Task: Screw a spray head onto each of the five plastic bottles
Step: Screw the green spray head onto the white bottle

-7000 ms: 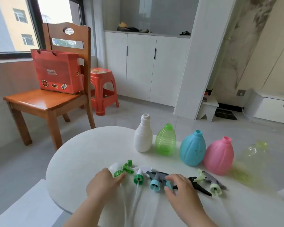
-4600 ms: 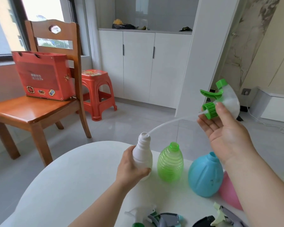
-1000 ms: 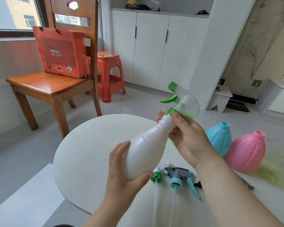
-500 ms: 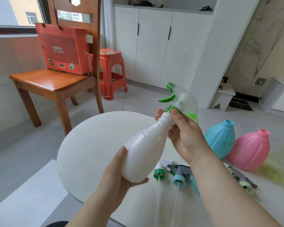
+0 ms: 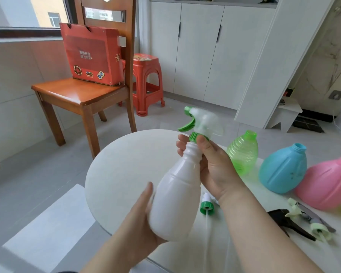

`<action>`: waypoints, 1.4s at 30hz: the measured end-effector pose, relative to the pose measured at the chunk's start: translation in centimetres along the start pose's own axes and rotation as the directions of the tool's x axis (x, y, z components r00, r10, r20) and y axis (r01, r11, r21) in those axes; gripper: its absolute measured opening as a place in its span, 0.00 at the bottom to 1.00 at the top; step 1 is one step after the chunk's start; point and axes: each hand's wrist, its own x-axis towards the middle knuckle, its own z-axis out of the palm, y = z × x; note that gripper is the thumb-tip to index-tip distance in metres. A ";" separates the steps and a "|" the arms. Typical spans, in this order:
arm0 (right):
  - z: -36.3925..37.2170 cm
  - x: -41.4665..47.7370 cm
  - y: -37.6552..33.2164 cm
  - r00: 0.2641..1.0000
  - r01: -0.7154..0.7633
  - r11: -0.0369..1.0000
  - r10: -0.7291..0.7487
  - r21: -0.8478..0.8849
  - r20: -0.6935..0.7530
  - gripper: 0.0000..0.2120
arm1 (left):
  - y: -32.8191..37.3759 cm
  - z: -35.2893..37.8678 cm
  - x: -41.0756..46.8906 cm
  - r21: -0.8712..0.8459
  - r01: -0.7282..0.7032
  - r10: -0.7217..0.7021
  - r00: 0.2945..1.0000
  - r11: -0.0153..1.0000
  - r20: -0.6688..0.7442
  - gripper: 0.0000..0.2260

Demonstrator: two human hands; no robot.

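Head view: right hand pinches green collar, left hand grips white bottle.

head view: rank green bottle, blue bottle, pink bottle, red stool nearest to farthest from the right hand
1. green bottle, just right of the right hand
2. blue bottle, further right
3. pink bottle, far right
4. red stool, far back on the left

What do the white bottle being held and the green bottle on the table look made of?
The white bottle looks like opaque plastic, smooth and semi-glossy: soft highlights, moulded rings. The green bottle looks like translucent ribbed plastic, probably thin: light shows through.
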 end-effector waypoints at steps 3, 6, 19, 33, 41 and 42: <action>0.3 0.2 -0.7 1.000 0.021 1.000 -0.021 0.013 -0.011 0.13 | -0.1 0.4 0.3 0.136 -0.197 0.208 0.976 0.971 -0.070 0.17; 0.3 0.4 -1.1 0.996 0.042 0.998 -0.045 -0.042 -0.078 0.07 | 0.2 0.8 0.6 0.630 -0.389 0.628 0.751 0.672 -0.206 0.26; 0.4 0.2 -1.3 0.989 0.108 0.991 -0.099 0.082 -0.108 0.11 | 0.6 0.1 0.2 -0.109 -0.127 0.126 0.992 0.986 -0.013 0.26; -0.1 -0.1 -1.4 0.992 0.051 0.993 -0.038 0.106 -0.120 0.10 | 0.0 -0.1 1.1 -0.007 -0.293 0.292 0.955 0.956 -0.042 0.25; -0.4 0.3 -3.0 0.994 -0.099 0.995 0.099 0.006 -0.043 0.03 | 1.0 0.7 0.2 0.514 -0.465 0.572 0.818 0.721 -0.062 0.28; -0.3 0.3 -2.9 0.994 -0.090 0.996 0.090 0.001 -0.062 0.07 | 0.9 0.8 0.1 0.590 -0.480 0.627 0.777 0.649 -0.057 0.29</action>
